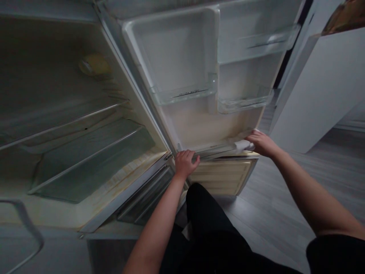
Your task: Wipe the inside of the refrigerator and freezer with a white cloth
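An open fridge stands in front of me with its door (199, 121) swung out to the right. My left hand (186, 163) is closed over the bottom edge of the door near the hinge. My right hand (261, 142) is closed on a white cloth (242, 145) pressed against the door's lower rim at the outer corner. The door's inner face shows yellowish stains above the cloth. Clear door bins (182, 93) sit higher up, with nothing in them.
The fridge interior (71, 125) at the left has bare glass shelves and a round light on its wall. Below the door hangs a second, lower door (225, 176). A white cabinet (319, 87) stands at the right on a grey wooden floor (285, 205). My dark-clothed knee is below.
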A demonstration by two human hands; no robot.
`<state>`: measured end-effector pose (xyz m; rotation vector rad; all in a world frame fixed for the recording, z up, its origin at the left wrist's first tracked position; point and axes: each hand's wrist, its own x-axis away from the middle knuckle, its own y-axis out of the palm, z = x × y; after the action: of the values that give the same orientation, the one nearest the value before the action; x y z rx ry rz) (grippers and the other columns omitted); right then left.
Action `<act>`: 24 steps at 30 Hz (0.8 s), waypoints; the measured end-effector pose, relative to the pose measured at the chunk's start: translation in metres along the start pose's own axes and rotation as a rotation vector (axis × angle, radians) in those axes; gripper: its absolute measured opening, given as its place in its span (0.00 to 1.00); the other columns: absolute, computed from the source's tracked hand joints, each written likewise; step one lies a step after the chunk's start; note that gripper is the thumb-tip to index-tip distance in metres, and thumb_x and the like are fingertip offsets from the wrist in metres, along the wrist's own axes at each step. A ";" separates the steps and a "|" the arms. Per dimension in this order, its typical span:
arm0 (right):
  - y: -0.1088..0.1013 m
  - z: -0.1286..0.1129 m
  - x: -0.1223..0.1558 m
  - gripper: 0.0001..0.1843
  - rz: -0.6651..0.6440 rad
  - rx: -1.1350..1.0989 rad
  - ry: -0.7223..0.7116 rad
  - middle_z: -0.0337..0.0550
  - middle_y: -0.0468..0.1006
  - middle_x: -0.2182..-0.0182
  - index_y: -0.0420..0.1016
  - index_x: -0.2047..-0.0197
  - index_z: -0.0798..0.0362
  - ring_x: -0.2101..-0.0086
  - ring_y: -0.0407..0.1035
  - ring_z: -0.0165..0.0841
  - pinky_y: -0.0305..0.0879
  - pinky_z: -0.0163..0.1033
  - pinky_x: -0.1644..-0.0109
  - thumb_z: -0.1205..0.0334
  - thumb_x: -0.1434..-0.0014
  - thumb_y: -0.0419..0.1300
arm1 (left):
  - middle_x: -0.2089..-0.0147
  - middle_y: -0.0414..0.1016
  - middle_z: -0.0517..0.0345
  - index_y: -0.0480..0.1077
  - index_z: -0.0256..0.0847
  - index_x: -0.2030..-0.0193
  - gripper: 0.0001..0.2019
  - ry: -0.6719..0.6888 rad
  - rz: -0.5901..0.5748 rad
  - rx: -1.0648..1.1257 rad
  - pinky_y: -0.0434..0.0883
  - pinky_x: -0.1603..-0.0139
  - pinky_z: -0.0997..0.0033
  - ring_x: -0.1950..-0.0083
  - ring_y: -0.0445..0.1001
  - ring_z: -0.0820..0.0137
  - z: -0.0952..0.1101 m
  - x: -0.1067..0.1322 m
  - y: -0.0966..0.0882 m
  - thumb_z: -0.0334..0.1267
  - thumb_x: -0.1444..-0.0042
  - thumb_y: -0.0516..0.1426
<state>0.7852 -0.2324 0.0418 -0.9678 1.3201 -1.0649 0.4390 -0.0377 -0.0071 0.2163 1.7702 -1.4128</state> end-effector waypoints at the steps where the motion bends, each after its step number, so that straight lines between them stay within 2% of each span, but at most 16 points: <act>1: 0.002 0.010 0.004 0.15 0.027 -0.015 -0.042 0.62 0.79 0.52 0.78 0.48 0.58 0.47 0.69 0.44 0.57 0.45 0.36 0.63 0.37 0.60 | 0.64 0.79 0.53 0.75 0.42 0.61 0.09 0.001 0.003 -0.007 0.66 0.54 0.60 0.59 0.77 0.60 0.000 0.000 0.000 0.43 0.38 0.58; 3: 0.012 0.023 0.010 0.19 0.104 -0.055 -0.065 0.62 0.77 0.47 0.76 0.44 0.58 0.42 0.66 0.44 0.53 0.47 0.31 0.64 0.37 0.56 | 0.64 0.79 0.53 0.75 0.42 0.61 0.08 0.005 0.010 -0.019 0.65 0.54 0.60 0.59 0.76 0.60 0.001 -0.001 0.001 0.43 0.38 0.58; 5: 0.028 0.026 0.017 0.23 0.260 -0.123 0.030 0.62 0.72 0.41 0.74 0.41 0.59 0.36 0.61 0.44 0.52 0.49 0.29 0.63 0.36 0.53 | 0.65 0.79 0.54 0.75 0.42 0.61 0.08 0.004 0.015 -0.029 0.65 0.53 0.60 0.59 0.76 0.60 0.002 -0.002 0.003 0.43 0.38 0.58; 7: 0.050 0.022 0.021 0.24 0.493 -0.237 0.242 0.63 0.70 0.38 0.73 0.41 0.60 0.34 0.59 0.46 0.55 0.52 0.30 0.59 0.35 0.52 | 0.65 0.79 0.54 0.75 0.42 0.61 0.08 -0.008 0.018 -0.042 0.65 0.53 0.60 0.59 0.76 0.60 0.003 -0.003 0.004 0.43 0.38 0.59; 9: 0.073 0.014 0.019 0.22 0.704 -0.437 0.495 0.63 0.74 0.44 0.76 0.48 0.58 0.39 0.65 0.49 0.61 0.54 0.34 0.51 0.36 0.54 | 0.65 0.79 0.54 0.74 0.42 0.62 0.08 -0.020 0.018 -0.050 0.65 0.53 0.60 0.59 0.76 0.60 0.004 -0.004 0.006 0.43 0.39 0.59; 11: 0.091 0.003 0.009 0.22 0.814 -0.767 0.717 0.54 0.80 0.58 0.76 0.58 0.55 0.50 0.73 0.47 0.68 0.53 0.42 0.44 0.39 0.58 | 0.65 0.79 0.55 0.74 0.42 0.62 0.07 -0.025 0.019 -0.052 0.65 0.52 0.60 0.59 0.76 0.60 0.005 -0.004 0.007 0.43 0.40 0.60; 13: 0.098 -0.009 -0.008 0.20 0.886 -1.202 0.883 0.43 0.78 0.68 0.74 0.64 0.53 0.60 0.75 0.40 0.73 0.47 0.50 0.42 0.42 0.61 | 0.65 0.79 0.55 0.74 0.42 0.63 0.07 -0.027 0.021 -0.051 0.65 0.51 0.60 0.59 0.76 0.60 0.006 -0.006 0.007 0.42 0.40 0.60; 15: 0.093 -0.021 -0.027 0.17 0.980 -1.656 1.004 0.37 0.77 0.71 0.72 0.64 0.51 0.65 0.75 0.34 0.75 0.42 0.55 0.45 0.39 0.59 | 0.66 0.79 0.55 0.74 0.43 0.64 0.07 -0.033 0.026 -0.057 0.65 0.51 0.60 0.60 0.76 0.60 0.007 -0.007 0.007 0.42 0.40 0.59; 17: 0.083 -0.035 -0.043 0.14 1.072 -2.000 1.079 0.34 0.77 0.72 0.72 0.62 0.49 0.67 0.75 0.31 0.76 0.41 0.57 0.48 0.35 0.55 | 0.66 0.79 0.55 0.74 0.43 0.64 0.07 -0.043 0.027 -0.066 0.65 0.51 0.60 0.60 0.76 0.60 0.009 -0.008 0.008 0.43 0.40 0.59; 20: 0.070 -0.064 -0.059 0.16 1.087 -2.253 1.125 0.33 0.79 0.73 0.74 0.60 0.48 0.66 0.76 0.31 0.76 0.45 0.54 0.49 0.30 0.49 | 0.67 0.78 0.56 0.73 0.43 0.65 0.07 -0.061 0.017 -0.078 0.65 0.52 0.60 0.61 0.76 0.61 0.011 -0.011 0.009 0.43 0.40 0.59; 21: 0.068 -0.076 -0.063 0.18 1.044 -2.312 1.127 0.34 0.79 0.72 0.75 0.58 0.47 0.65 0.77 0.32 0.76 0.47 0.52 0.48 0.29 0.48 | 0.67 0.78 0.56 0.72 0.43 0.65 0.07 -0.066 0.010 -0.078 0.65 0.52 0.60 0.61 0.76 0.61 0.012 -0.012 0.009 0.43 0.40 0.59; 24: 0.070 -0.122 -0.074 0.24 0.809 -2.469 1.098 0.36 0.81 0.69 0.76 0.53 0.45 0.62 0.77 0.36 0.74 0.54 0.48 0.42 0.28 0.44 | 0.67 0.78 0.56 0.72 0.43 0.65 0.07 -0.071 -0.003 -0.070 0.64 0.52 0.61 0.61 0.76 0.61 0.014 -0.015 0.009 0.42 0.39 0.58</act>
<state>0.6694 -0.1376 -0.0108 -0.8962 3.3489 1.7035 0.4608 -0.0411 -0.0039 0.1244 1.7588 -1.3420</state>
